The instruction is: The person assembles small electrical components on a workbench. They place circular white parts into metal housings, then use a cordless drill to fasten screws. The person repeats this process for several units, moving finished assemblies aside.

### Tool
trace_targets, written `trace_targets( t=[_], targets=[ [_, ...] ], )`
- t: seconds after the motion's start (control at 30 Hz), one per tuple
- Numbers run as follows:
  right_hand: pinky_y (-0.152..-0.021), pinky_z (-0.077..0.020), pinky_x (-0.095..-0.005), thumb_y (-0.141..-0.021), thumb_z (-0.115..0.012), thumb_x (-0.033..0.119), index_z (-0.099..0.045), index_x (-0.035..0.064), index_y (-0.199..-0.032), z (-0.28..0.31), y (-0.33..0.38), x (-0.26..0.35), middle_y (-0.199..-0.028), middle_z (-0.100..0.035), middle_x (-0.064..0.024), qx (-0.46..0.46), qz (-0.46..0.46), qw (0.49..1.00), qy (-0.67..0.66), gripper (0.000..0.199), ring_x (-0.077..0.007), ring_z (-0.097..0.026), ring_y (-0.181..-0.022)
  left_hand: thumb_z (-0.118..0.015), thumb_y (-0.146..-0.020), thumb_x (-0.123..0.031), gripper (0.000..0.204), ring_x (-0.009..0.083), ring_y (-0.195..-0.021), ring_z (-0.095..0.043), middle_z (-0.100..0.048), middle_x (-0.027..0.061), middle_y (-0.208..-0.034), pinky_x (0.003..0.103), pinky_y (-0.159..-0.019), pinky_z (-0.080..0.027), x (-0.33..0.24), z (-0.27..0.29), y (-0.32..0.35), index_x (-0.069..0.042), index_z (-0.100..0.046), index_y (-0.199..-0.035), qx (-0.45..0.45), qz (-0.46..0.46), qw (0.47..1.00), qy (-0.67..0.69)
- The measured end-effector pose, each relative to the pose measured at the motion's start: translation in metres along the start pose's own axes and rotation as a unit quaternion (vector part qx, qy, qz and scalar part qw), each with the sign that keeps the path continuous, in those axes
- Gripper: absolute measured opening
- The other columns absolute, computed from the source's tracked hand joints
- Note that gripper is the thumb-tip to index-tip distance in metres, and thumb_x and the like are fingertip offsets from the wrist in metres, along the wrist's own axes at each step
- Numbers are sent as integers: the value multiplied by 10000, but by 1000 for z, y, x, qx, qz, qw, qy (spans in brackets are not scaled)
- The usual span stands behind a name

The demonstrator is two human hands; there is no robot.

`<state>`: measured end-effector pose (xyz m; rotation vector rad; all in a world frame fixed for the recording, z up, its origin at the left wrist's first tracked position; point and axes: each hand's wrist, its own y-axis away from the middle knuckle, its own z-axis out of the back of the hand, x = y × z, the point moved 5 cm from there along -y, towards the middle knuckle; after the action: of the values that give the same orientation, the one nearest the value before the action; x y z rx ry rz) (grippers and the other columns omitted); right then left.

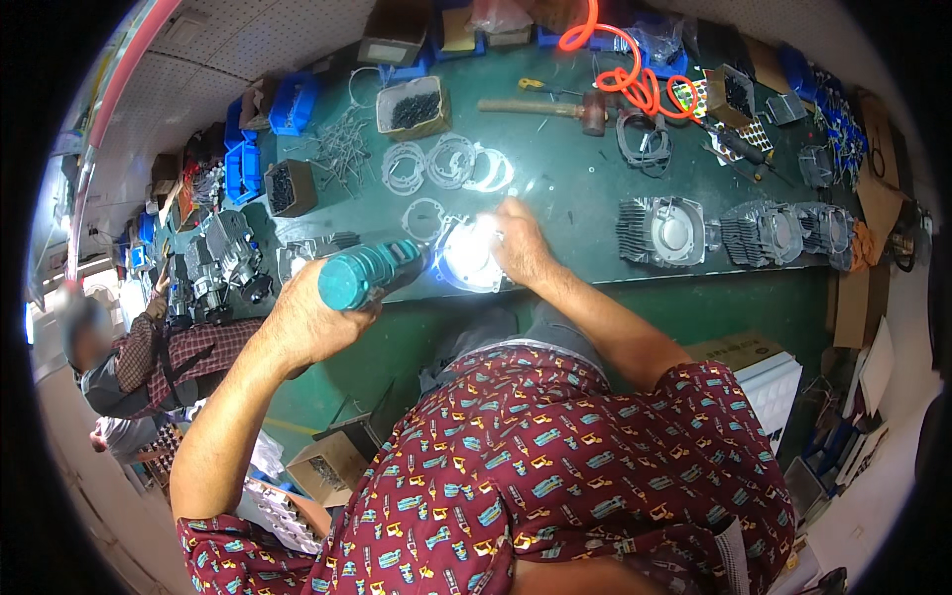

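My left hand (322, 322) is wrapped round the grip of a teal power drill (369, 274). The drill lies nearly level, its nose pointing right at a metal engine part (466, 258) at the table's near edge. A strong light washes out much of that part, so the drill's tip and any screw there cannot be made out. My right hand (522, 244) grips the part's right side, its fingertips partly lost in the glare. Just beyond lie several thin ring-shaped gaskets (451, 162), with a single gasket (423, 218) closest to the drill.
Finned engine cylinders (662, 232) line the table's right side. Open boxes of screws (413, 107), (290, 188) and loose metal rods (342, 149) lie to the left. A mallet (593, 113) and an orange coiled hose (635, 84) are farther back. Another person (149, 362) works at far left.
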<state>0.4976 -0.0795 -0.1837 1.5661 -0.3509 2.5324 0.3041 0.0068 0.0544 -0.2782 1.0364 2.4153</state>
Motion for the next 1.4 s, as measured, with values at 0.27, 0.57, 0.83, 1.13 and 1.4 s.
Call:
trace_targets(
  t=[0.27, 0.57, 0.83, 1.13, 1.4],
  targets=[
    [-816, -492, -421, -748, -620, -49, -748, 2, -1035, -5, -2, -11, -920, -579, -172, -36, 14, 999, -21, 318, -348, -584, -931, -747, -799, -181, 300, 327, -849, -727, -727, 192, -900, 408, -802, -570, -6, -7, 18, -41, -700, -1060, -23, -14, 999, -45],
    [-828, -542, -331, -878, -635, 5, -687, -19, -1204, 41, -7, -7, -1082, -680, -152, -96, -224, 935, -259, 331, -239, -665, -984, -770, -891, -96, 396, 163, -1045, -653, -719, 79, -1180, 336, -953, -519, 37, -33, 67, -17, -661, -1263, -116, -42, 948, 293],
    [-823, -614, -353, -999, -592, 47, -588, -76, -1229, 61, 24, 1, -1101, -691, -183, -30, -305, 792, -528, 261, -248, -709, -960, -812, -895, -216, 423, 160, -1045, -641, -706, 57, -1148, 332, -919, -524, 67, -108, 77, -41, -665, -1251, -161, -40, 889, 427],
    [-692, -557, -269, -989, -675, 158, -657, 7, -1087, 47, 33, 1, -911, -680, -54, -3, -326, 771, -547, 182, -125, -629, -738, -804, -889, -183, 380, 143, -954, -651, -711, 48, -1105, 314, -833, -550, 67, -124, 73, -50, -670, -1219, -157, -48, 863, 478],
    [-816, -593, -288, -947, -694, 49, -645, -36, -1185, 46, 38, 5, -1023, -693, -88, 28, -310, 735, -602, 257, -169, -690, -884, -805, -885, -174, 381, 147, -965, -651, -711, 47, -1100, 319, -855, -541, 66, -128, 79, -49, -670, -1219, -139, -30, 862, 486]
  ],
)
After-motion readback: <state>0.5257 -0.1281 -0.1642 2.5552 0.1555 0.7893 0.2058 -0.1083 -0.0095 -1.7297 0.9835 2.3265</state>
